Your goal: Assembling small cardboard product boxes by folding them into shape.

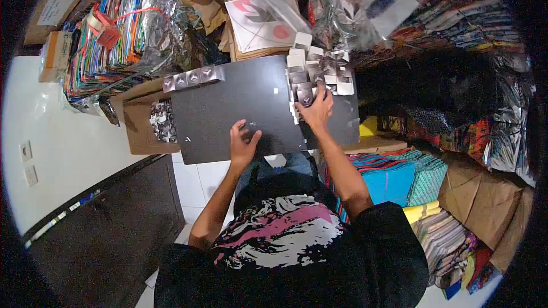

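The right hand (317, 109) touches small grey-and-white cuboid boxes (305, 97), its grip unclear. The left hand (244, 147) hovers, released, above the black rectangular table (228, 100).

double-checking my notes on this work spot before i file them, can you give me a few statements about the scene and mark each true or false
1. The right hand is at the cluster of small boxes on the dark table. True.
2. The left hand is gripping a small box. False: the left hand shows nothing in its grasp, its fingers apart over the table.
3. A short row of small boxes sits by the table's far left corner. True.
4. The open carton of small items is right of the table. False: the carton is on the table's left.
5. A bright blue stack lies to the right of the right forearm. True.
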Motion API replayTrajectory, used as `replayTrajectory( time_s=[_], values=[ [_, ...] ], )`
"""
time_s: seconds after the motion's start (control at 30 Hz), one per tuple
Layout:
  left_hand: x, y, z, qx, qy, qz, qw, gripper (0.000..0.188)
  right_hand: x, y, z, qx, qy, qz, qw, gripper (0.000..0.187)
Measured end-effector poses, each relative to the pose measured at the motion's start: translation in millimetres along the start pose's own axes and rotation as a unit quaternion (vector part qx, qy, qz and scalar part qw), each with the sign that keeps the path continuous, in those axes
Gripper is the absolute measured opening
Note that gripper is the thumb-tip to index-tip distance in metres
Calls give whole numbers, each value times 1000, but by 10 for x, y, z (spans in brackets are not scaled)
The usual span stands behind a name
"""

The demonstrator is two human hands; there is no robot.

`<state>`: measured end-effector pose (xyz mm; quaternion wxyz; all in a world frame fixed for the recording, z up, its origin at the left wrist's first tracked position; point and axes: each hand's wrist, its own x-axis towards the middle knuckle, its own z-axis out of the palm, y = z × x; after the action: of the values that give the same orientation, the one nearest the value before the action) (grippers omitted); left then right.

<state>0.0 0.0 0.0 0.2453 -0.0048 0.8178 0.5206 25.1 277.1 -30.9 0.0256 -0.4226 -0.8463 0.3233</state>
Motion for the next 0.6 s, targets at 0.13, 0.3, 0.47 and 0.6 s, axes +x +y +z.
replayTrajectory(
  time_s=[0.13,0.3,0.47,0.6],
  values=[
    [-107,551,621,-108,-47,-1,993,82,54,258,-523,130,-21,-173,976,115],
    [-139,1159,759,-262,-224,133,929,105,-380,-262,-1310,377,-317,-286,822,117],
    [-348,1567,750,-344,-269,60,898,104,-544,-543,-1988,237,-237,-370,866,100],
    [-545,1783,642,-422,-451,39,785,118,-462,-615,-2394,264,-144,-381,874,87]
  ],
)
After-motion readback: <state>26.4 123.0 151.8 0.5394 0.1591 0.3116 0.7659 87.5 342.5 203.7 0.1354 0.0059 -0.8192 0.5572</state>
